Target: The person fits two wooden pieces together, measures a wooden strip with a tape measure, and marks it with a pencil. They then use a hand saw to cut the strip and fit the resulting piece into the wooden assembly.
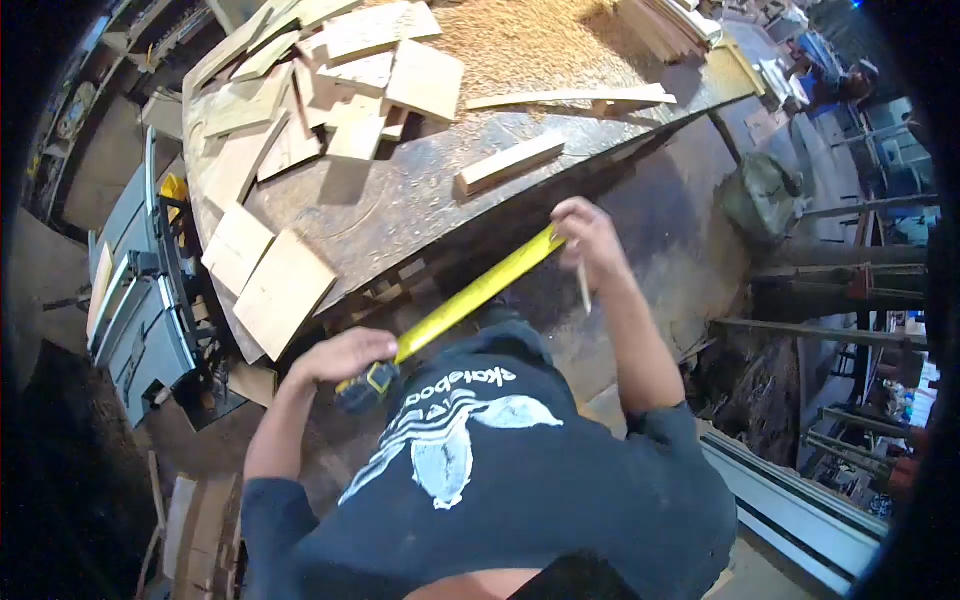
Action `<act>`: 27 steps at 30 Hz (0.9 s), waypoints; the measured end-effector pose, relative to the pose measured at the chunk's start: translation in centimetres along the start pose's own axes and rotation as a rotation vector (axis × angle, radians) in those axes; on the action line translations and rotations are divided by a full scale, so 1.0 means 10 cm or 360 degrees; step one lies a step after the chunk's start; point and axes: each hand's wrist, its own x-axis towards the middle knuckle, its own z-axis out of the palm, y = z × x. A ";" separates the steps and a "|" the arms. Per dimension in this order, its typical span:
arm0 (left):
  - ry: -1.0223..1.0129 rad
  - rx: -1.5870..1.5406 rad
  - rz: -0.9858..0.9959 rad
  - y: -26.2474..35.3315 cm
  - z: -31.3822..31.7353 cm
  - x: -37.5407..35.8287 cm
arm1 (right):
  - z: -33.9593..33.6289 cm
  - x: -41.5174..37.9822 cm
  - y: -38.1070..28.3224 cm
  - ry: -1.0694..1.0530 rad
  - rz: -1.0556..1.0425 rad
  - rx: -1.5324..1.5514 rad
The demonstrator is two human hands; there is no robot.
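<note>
A yellow tape measure blade [480, 292] stretches out between my two hands, in front of my dark shirt. My left hand [350, 355] is closed on the black and yellow case [368, 388] at the blade's lower end. The far end of the blade is pinched in my right hand [590, 240], which also has a thin pencil-like stick [584, 287] hanging from its fingers. Beyond the blade, a short wooden block [510, 163] lies near the edge of the workbench.
The workbench [400, 215] carries a pile of wood offcuts [425, 80], a heap of sawdust [530, 40] and a long thin strip [570, 97]. A grey table machine [150, 300] stands left. A greenish bag [762, 198] sits on the floor at right.
</note>
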 end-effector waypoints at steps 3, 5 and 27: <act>0.0031 0.0073 -0.0051 0.23 -0.39 0.59 | -0.36 0.39 -0.28 0.0143 -0.0102 0.0073; 0.0039 0.0035 -0.0109 0.37 -0.63 0.91 | -0.36 0.69 -0.32 0.0356 -0.0307 -0.0048; -0.0347 -0.0708 -0.0200 0.72 -1.60 2.29 | -0.27 1.55 -0.20 0.0936 -0.0324 -0.1109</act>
